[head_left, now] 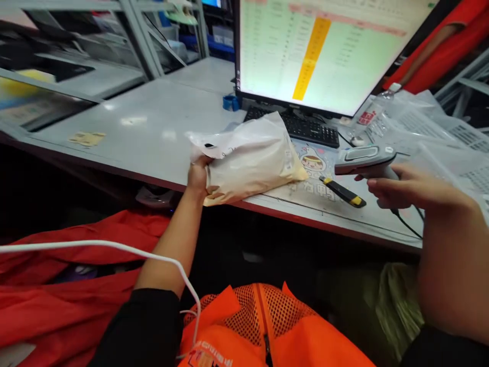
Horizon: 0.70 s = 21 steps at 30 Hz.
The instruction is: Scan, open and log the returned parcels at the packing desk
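My left hand [197, 177] grips the left end of a whitish plastic mailing bag [248, 163], which lies at the front edge of the desk. Some of its fingers are hidden behind the bag. A grey barcode scanner [364, 159] is in my right hand [410, 188], fingers wrapped round its handle, its head pointing left toward the bag. Below the scanner a black and yellow utility knife [343, 191] rests on a mat with cartoon print [313, 162].
Behind the bag stand a black keyboard [313, 130] and a large monitor [324, 56] showing a table. Clear plastic bags [431, 127] and a bottle [382, 107] crowd the right side. A blue tape roll [231, 103] sits left of the monitor. A white cable [114, 244] crosses my left arm.
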Each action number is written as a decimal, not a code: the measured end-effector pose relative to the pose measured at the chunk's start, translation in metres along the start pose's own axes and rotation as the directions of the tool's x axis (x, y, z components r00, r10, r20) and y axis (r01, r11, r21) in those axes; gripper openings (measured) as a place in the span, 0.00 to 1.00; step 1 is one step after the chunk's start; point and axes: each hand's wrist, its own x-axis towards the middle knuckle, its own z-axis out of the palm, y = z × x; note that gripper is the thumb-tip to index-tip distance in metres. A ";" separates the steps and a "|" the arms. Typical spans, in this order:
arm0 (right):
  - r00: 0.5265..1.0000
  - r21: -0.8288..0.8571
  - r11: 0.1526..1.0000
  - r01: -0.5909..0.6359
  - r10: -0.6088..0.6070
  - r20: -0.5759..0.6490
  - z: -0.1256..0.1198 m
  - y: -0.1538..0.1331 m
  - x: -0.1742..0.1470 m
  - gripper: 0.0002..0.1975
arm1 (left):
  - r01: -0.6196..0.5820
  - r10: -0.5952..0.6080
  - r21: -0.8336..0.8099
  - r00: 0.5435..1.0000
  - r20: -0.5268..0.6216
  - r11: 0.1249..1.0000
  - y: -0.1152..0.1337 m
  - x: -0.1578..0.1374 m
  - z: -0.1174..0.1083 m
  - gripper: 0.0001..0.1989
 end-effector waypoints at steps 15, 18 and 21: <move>0.951 -0.397 0.907 -0.139 0.010 -0.309 0.017 0.027 0.060 0.23 | 0.122 -0.121 0.012 0.991 -0.064 0.992 0.012 -0.008 0.003 0.22; 0.880 -0.569 0.788 -0.233 -0.079 -0.469 0.020 0.059 0.093 0.20 | 0.125 -0.122 0.044 0.990 -0.072 0.991 0.017 -0.011 0.006 0.22; 0.847 -0.645 0.720 -0.258 -0.153 -0.509 0.022 0.094 0.115 0.28 | 0.187 -0.183 0.065 0.980 -0.075 0.980 0.024 -0.015 0.009 0.23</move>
